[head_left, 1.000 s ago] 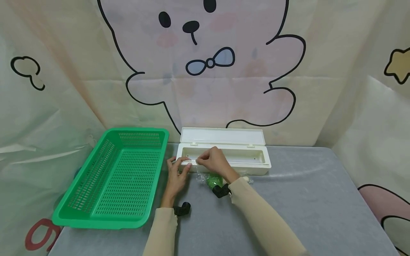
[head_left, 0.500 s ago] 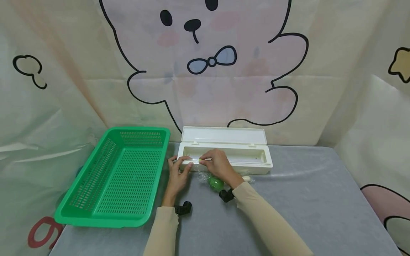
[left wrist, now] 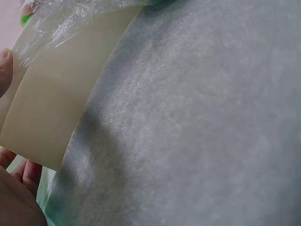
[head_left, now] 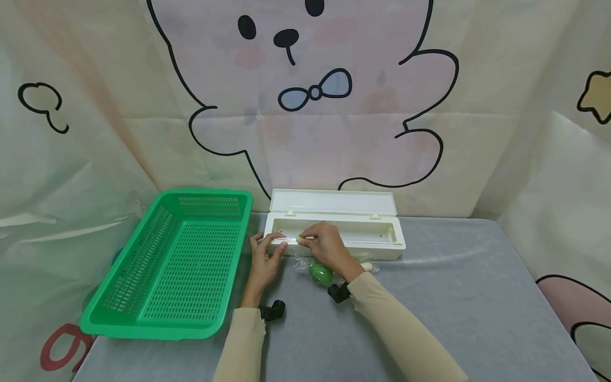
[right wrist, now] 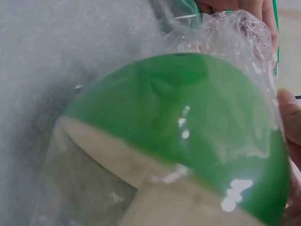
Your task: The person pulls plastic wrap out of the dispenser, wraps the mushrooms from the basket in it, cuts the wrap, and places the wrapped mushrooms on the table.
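A long white plastic box (head_left: 396,246) lies on the table with its lid (head_left: 334,201) raised at the back. My left hand (head_left: 263,265) grips the box's left front corner, the thumb at the front and the fingers round the end. My right hand (head_left: 326,246) pinches a small yellow-green piece (head_left: 299,239) at the box's front edge. Clear plastic film (left wrist: 66,28) hangs over the box front. Below the right hand lies a toy mushroom with a green cap (right wrist: 188,108) and pale stem (right wrist: 164,202), covered by the film. Part of it hides under the right wrist.
A green slotted basket (head_left: 153,334) stands to the left of the box. The grey table (head_left: 458,297) extends to the right and in front. A printed cloth (head_left: 515,159) hangs behind the table, close to the raised lid.
Over the second, my right hand has shifted slightly right along the box's front edge, and the yellow-green piece has come into view. The left hand has kept its grip. Little differs from half a second ago.
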{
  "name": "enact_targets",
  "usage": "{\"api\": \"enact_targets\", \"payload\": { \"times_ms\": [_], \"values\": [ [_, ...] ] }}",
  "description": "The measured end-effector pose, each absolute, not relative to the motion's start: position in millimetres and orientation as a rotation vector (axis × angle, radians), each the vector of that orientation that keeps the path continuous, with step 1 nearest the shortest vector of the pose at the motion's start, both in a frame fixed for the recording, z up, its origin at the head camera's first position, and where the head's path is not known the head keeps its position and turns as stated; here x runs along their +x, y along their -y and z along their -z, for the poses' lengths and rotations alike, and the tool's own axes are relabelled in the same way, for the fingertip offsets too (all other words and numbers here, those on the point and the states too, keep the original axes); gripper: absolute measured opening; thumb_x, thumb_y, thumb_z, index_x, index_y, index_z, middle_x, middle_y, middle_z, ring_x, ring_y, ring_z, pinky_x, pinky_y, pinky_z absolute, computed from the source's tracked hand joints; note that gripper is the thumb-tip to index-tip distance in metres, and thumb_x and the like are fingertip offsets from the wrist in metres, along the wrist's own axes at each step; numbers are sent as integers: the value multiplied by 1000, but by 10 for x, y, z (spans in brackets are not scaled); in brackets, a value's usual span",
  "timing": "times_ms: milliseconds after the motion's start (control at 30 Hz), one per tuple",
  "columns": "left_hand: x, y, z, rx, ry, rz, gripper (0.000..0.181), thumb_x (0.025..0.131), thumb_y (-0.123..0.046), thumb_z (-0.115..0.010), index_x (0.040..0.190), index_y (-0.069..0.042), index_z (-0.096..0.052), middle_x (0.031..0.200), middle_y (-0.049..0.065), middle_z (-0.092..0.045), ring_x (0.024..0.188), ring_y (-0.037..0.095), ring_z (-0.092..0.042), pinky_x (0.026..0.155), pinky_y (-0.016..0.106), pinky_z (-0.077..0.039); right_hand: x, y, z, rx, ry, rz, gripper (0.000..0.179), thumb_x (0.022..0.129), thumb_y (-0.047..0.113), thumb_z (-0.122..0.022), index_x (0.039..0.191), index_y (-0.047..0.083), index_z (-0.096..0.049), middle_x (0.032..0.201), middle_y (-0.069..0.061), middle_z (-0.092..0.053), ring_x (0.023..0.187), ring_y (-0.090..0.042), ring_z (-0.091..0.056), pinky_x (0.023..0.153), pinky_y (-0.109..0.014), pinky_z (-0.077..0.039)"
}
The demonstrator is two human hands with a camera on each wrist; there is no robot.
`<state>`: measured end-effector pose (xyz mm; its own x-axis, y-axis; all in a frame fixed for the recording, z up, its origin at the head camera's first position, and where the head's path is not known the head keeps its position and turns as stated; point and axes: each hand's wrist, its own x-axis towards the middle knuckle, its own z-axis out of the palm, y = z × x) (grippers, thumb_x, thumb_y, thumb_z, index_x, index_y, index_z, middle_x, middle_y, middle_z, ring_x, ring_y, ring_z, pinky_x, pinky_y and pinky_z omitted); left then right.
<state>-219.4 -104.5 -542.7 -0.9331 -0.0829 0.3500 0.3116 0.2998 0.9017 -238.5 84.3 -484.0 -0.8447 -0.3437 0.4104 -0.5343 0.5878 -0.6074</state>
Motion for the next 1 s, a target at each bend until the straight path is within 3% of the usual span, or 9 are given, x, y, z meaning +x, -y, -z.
{"api": "enact_targets", "payload": {
  "times_ms": [500,1000],
  "values": [
    [-2189,1064,5397,-204,2217,1692,15,95,-12,-72,107,-4,-71,127,26,-42,131,40,-30,103,63,-31,-2336,-1108,4835,595,2597,-1110,12,81,9,-86,91,6,-81,92,-6,-77,92,-25,-68,87,-43,-53],
    [-2203,1030,5422,-197,2187,1719,15,92,-5,-73,106,0,-70,127,29,-40,129,41,-29,102,61,-31,-2280,-1484,4831,590,2579,-1081,12,81,7,-86,91,5,-81,92,-8,-76,91,-27,-68,82,-43,-55]
  ]
}}
